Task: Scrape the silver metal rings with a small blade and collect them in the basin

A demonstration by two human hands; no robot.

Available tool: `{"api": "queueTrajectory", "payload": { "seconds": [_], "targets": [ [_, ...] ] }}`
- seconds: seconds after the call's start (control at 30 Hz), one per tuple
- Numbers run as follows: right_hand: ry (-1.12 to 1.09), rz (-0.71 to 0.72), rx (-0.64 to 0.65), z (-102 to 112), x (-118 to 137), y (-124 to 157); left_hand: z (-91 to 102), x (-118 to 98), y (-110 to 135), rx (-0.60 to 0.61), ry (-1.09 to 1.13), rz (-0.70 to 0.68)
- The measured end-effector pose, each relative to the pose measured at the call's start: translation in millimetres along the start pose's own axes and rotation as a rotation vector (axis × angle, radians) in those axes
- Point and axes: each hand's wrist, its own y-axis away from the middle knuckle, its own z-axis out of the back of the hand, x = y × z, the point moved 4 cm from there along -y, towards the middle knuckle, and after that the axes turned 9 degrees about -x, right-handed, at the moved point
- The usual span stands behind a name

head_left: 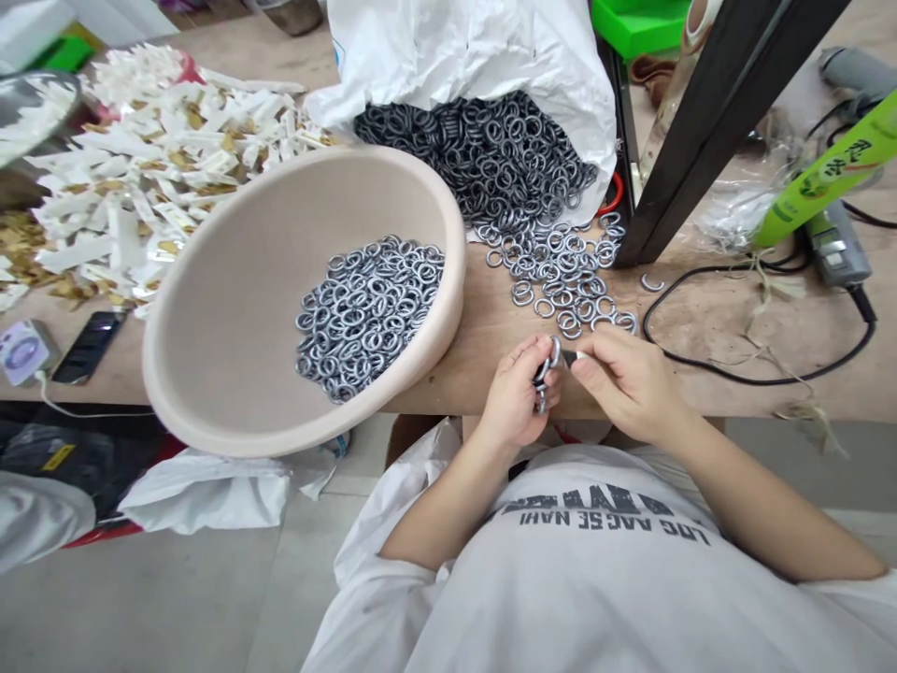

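Observation:
My left hand (517, 393) is closed around a few metal rings (547, 366) at the table's front edge. My right hand (623, 374) is pinched shut right beside it, its fingertips touching a small dark piece at the top ring. Just beyond both hands lies a loose heap of silver rings (567, 271) on the wooden table (701, 346). Behind it, a mass of darker rings (491, 150) spills from a white sack (476, 47). A large beige bowl (231, 318) to my left overhangs the table edge and holds a pile of silver rings (368, 313).
White and tan scraps (140, 159) cover the far left of the table. A phone (88, 346) and a small white device (24, 353) lie near the left edge. A black slanted post (707, 121), a black cable (757, 374), a green bottle (827, 173) and a grey tool (837, 248) stand right.

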Motion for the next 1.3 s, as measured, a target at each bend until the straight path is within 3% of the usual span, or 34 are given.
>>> {"api": "queueTrajectory", "payload": {
  "seconds": [0.4, 0.53, 0.63, 0.9, 1.0, 1.1, 1.2, 1.3],
  "targets": [
    [0.112, 0.034, 0.095, -8, 3, 3, 0.1, 4, 7, 0.012, 0.019, 0.027],
    [0.17, -0.088, 0.022, -3, -17, -6, -2.8, 6, 18, 0.07, -0.003, 0.066],
    [0.243, -0.095, -0.041, 0, -25, -21, 1.8, -1, 18, 0.087, 0.046, 0.048],
    [0.776, -0.025, 0.239, -40, -24, -73, 34.0, -30, 5, -0.123, 0.001, -0.175],
    [0.698, -0.037, 0.221, -36, -20, -74, 45.3, -35, 4, -0.196, -0.122, -0.306],
    [0.456, -0.055, 0.245, -22, -8, -62, 49.4, -40, 3, -0.228, -0.364, -0.473],
    [0.272, -0.107, 0.281, -12, 1, -47, 41.7, -38, 2, -0.133, -0.559, -0.554],
    [0.17, -0.164, 0.223, -8, 2, -38, 30.1, -32, 1, -0.011, -0.626, -0.529]
  ]
}}
